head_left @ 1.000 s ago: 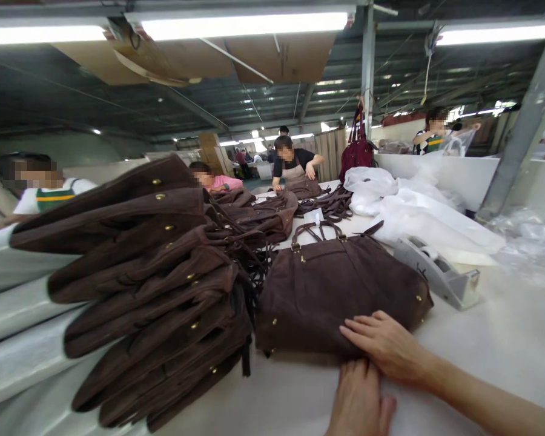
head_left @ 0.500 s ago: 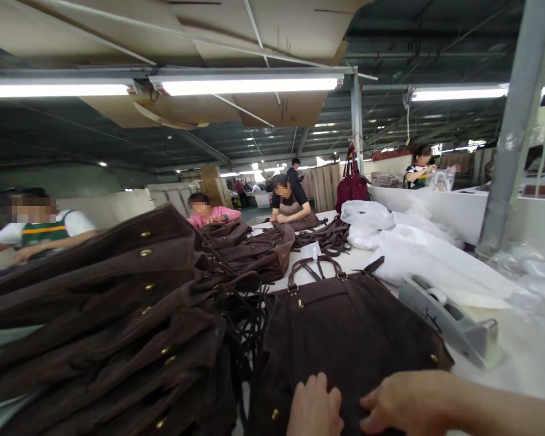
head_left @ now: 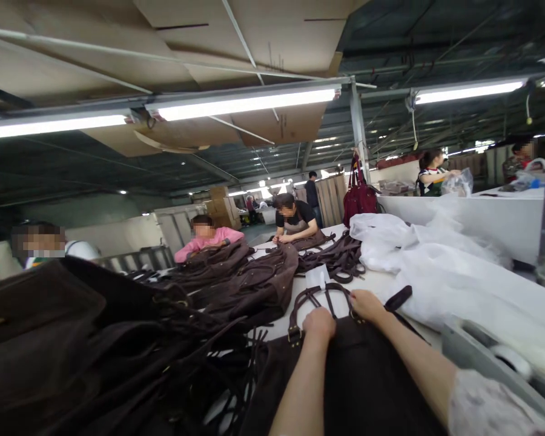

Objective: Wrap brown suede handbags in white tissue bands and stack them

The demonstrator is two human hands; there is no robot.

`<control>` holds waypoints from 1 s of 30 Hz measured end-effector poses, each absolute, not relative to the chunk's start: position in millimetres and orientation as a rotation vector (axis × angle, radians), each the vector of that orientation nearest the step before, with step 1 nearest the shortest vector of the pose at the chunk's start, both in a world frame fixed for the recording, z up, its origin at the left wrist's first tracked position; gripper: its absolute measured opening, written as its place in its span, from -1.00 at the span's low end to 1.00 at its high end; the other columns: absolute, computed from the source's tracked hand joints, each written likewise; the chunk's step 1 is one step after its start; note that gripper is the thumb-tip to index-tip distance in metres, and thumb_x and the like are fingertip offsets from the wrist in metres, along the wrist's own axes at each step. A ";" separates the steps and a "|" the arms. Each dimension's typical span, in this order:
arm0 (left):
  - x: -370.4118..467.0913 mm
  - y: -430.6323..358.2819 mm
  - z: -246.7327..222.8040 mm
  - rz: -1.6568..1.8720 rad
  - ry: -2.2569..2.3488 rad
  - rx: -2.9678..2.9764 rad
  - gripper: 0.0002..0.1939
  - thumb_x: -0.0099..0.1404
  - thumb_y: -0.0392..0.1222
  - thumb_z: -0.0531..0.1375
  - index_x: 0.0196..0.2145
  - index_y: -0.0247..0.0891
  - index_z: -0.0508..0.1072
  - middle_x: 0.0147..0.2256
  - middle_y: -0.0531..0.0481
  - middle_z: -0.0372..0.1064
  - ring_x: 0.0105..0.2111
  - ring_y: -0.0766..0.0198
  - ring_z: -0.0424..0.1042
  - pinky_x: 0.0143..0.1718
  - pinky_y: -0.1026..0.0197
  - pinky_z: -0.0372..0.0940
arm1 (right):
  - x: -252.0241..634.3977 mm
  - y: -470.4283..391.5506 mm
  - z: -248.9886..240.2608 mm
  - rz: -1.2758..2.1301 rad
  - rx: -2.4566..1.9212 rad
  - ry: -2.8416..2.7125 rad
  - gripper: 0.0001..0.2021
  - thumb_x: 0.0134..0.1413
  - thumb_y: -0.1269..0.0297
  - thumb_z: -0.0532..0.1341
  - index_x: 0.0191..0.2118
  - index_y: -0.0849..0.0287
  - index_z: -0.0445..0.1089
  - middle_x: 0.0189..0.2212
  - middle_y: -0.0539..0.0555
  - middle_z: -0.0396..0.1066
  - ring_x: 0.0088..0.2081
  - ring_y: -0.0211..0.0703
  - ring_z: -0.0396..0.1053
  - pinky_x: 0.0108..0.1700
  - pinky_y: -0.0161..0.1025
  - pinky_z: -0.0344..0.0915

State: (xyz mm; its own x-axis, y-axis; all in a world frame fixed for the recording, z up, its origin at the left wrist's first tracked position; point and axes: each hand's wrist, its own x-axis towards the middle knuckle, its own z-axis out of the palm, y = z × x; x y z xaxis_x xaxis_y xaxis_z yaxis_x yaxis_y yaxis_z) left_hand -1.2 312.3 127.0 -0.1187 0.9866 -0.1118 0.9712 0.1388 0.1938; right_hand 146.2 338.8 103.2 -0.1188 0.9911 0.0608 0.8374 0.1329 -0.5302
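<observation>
A dark brown handbag (head_left: 367,381) lies flat on the white table in front of me, its looped handles (head_left: 296,312) towards the far side. My left hand (head_left: 319,322) is closed at the bag's top edge, between the ends of the handle. At the right end of the handle, my right hand (head_left: 367,304) has its fingers closed on the bag's top; the fingertips are partly hidden. A white tag (head_left: 317,276) hangs on the handles.
A heap of dark brown bags (head_left: 40,339) rises on my left, with more bags (head_left: 258,272) beyond. White plastic wrapping (head_left: 440,266) and a grey tape dispenser (head_left: 463,339) lie on the right. A co-worker (head_left: 293,221) leans over the table's far end.
Both hands have moved forward from the bag's near part to its top edge by the handles. My view has shifted, and the tape dispenser now sits further right.
</observation>
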 end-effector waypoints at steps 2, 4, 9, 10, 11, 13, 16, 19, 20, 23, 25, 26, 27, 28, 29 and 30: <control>3.1 341.2 110.4 0.136 2.306 1.817 -0.65 0.35 -0.03 0.15 -0.01 -0.30 0.37 -0.01 -0.13 0.34 -0.03 0.11 0.36 0.00 -0.09 0.30 | 145.2 354.2 72.3 0.484 -1.826 -1.958 -0.75 0.33 0.26 0.03 -0.15 0.26 0.40 -0.14 0.16 0.44 -0.07 -0.09 0.40 -0.02 -0.09 0.30; 6.8 366.5 91.5 0.168 2.352 1.723 -0.64 0.34 -0.02 0.15 -0.01 -0.29 0.37 0.00 -0.13 0.33 -0.02 0.10 0.36 0.01 -0.11 0.29 | 145.1 366.2 46.3 0.458 -1.884 -1.907 -0.68 0.34 0.20 -0.04 -0.20 0.23 0.41 -0.19 0.20 0.46 -0.09 -0.04 0.42 -0.08 -0.13 0.29; 6.3 403.9 54.0 0.303 2.294 1.586 -0.67 0.31 -0.08 0.20 -0.03 -0.30 0.38 -0.01 -0.12 0.34 -0.02 0.11 0.36 0.00 -0.07 0.30 | 136.9 390.3 23.3 0.392 -1.970 -1.874 -0.55 0.08 -0.05 0.15 -0.13 0.28 0.40 -0.22 0.31 0.46 -0.13 0.20 0.43 -0.16 -0.02 0.29; 4.3 405.5 49.6 0.353 2.274 1.572 -0.67 0.31 -0.08 0.20 -0.04 -0.29 0.39 -0.01 -0.12 0.34 -0.02 0.11 0.36 0.00 -0.07 0.30 | 133.8 393.4 23.7 0.366 -1.976 -1.872 -0.56 0.05 0.03 0.18 -0.09 0.32 0.38 -0.18 0.35 0.44 -0.10 0.23 0.41 -0.13 0.00 0.28; 1.9 405.6 46.1 0.410 2.254 1.557 -0.68 0.31 -0.08 0.19 -0.04 -0.29 0.39 0.00 -0.12 0.33 -0.01 0.10 0.35 0.01 -0.07 0.29 | 131.0 395.7 24.6 0.336 -1.974 -1.873 -0.57 0.03 0.12 0.18 -0.05 0.35 0.36 -0.14 0.38 0.41 -0.07 0.24 0.39 -0.10 0.01 0.26; -3.1 403.3 41.5 0.534 2.207 1.523 -0.69 0.31 -0.08 0.19 -0.05 -0.28 0.40 0.00 -0.11 0.33 0.00 0.10 0.34 0.02 -0.07 0.28 | 127.3 397.9 26.3 0.293 -1.951 -1.891 -0.58 0.00 0.26 0.17 0.00 0.34 0.35 -0.06 0.39 0.35 0.00 0.25 0.33 -0.04 0.03 0.22; -9.6 401.2 37.3 0.722 2.087 1.462 -0.73 0.30 -0.09 0.20 -0.09 -0.26 0.41 -0.03 -0.09 0.34 0.00 0.11 0.34 0.01 -0.05 0.28 | 128.7 400.5 25.2 0.317 -1.913 -1.934 -0.62 -0.03 0.27 0.17 -0.06 0.27 0.44 -0.05 0.38 0.32 0.00 0.27 0.31 -0.04 0.05 0.22; -14.5 404.5 33.6 0.890 1.869 1.402 -0.77 0.31 -0.10 0.20 -0.14 -0.29 0.42 -0.11 -0.07 0.39 -0.11 0.18 0.40 -0.08 0.02 0.34 | 133.5 407.5 19.9 0.405 -1.895 -1.932 -0.66 -0.09 0.19 0.21 -0.16 0.18 0.51 -0.10 0.34 0.35 -0.05 0.27 0.34 -0.09 0.06 0.25; -16.2 406.1 32.5 0.941 1.774 1.382 -0.77 0.32 -0.10 0.19 -0.17 -0.30 0.43 -0.16 -0.05 0.40 -0.17 0.21 0.42 -0.12 0.05 0.36 | 134.3 410.3 17.9 0.435 -1.888 -1.922 -0.67 -0.12 0.19 0.23 -0.19 0.15 0.53 -0.12 0.32 0.36 -0.07 0.26 0.36 -0.11 0.05 0.25; -21.8 409.1 30.7 1.096 1.472 1.298 -0.77 0.33 -0.09 0.18 -0.20 -0.33 0.43 -0.28 0.00 0.42 -0.32 0.30 0.43 -0.24 0.13 0.38 | 131.8 416.8 13.2 0.488 -1.847 -1.885 -0.75 -0.19 0.24 0.25 -0.31 0.17 0.53 -0.13 0.28 0.36 -0.08 0.22 0.35 -0.11 0.03 0.24; -25.6 409.3 30.2 1.209 1.309 1.218 -0.77 0.34 -0.10 0.17 -0.16 -0.32 0.42 -0.31 0.02 0.42 -0.36 0.32 0.43 -0.29 0.17 0.38 | 128.2 417.9 12.5 0.480 -1.782 -1.866 -0.82 -0.20 0.31 0.25 -0.37 0.22 0.50 -0.09 0.28 0.34 0.00 0.22 0.28 -0.02 0.04 0.18; -27.2 409.1 29.9 1.265 1.248 1.173 -0.77 0.34 -0.11 0.16 -0.14 -0.32 0.41 -0.32 0.03 0.41 -0.37 0.33 0.42 -0.30 0.18 0.38 | 126.7 417.6 12.9 0.470 -1.735 -1.859 -0.85 -0.20 0.34 0.24 -0.39 0.23 0.47 -0.08 0.27 0.33 0.04 0.20 0.24 0.03 0.05 0.12; -28.5 408.8 29.6 1.319 1.200 1.127 -0.77 0.35 -0.11 0.15 -0.13 -0.32 0.40 -0.33 0.04 0.40 -0.37 0.33 0.42 -0.31 0.18 0.38 | 125.7 417.1 13.7 0.463 -1.684 -1.851 -0.87 -0.20 0.37 0.24 -0.41 0.23 0.44 -0.09 0.24 0.34 0.07 0.17 0.21 0.08 0.04 0.07; -29.4 408.5 29.2 1.369 1.162 1.083 -0.77 0.35 -0.11 0.15 -0.12 -0.32 0.39 -0.35 0.05 0.38 -0.39 0.33 0.41 -0.32 0.18 0.38 | 125.4 416.6 14.7 0.461 -1.633 -1.839 -0.89 -0.20 0.39 0.22 -0.42 0.22 0.41 -0.12 0.22 0.36 0.06 0.13 0.21 0.10 0.04 0.03; -29.9 408.3 28.9 1.414 1.130 1.044 -0.77 0.35 -0.11 0.15 -0.13 -0.31 0.39 -0.38 0.07 0.37 -0.41 0.34 0.40 -0.33 0.19 0.38 | 125.7 416.2 15.8 0.468 -1.586 -1.820 -0.90 -0.19 0.41 0.21 -0.42 0.21 0.39 -0.18 0.18 0.38 0.02 0.09 0.24 0.11 0.03 0.01; -30.0 408.1 28.6 1.454 1.101 1.010 -0.77 0.34 -0.11 0.15 -0.14 -0.31 0.39 -0.40 0.08 0.35 -0.43 0.35 0.39 -0.34 0.19 0.37 | 126.7 416.1 16.9 0.484 -1.542 -1.793 -0.91 -0.17 0.41 0.19 -0.41 0.20 0.36 -0.25 0.15 0.40 -0.05 0.05 0.28 0.09 0.02 0.03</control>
State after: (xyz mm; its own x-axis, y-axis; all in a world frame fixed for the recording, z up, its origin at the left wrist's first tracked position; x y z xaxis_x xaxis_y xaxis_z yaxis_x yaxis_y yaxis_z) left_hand -30.0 408.1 28.6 -0.1412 0.9890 0.0443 -0.2256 -0.0757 0.9713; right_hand 126.7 416.1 16.9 -0.0341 0.9622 0.2703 0.6958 0.2170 -0.6847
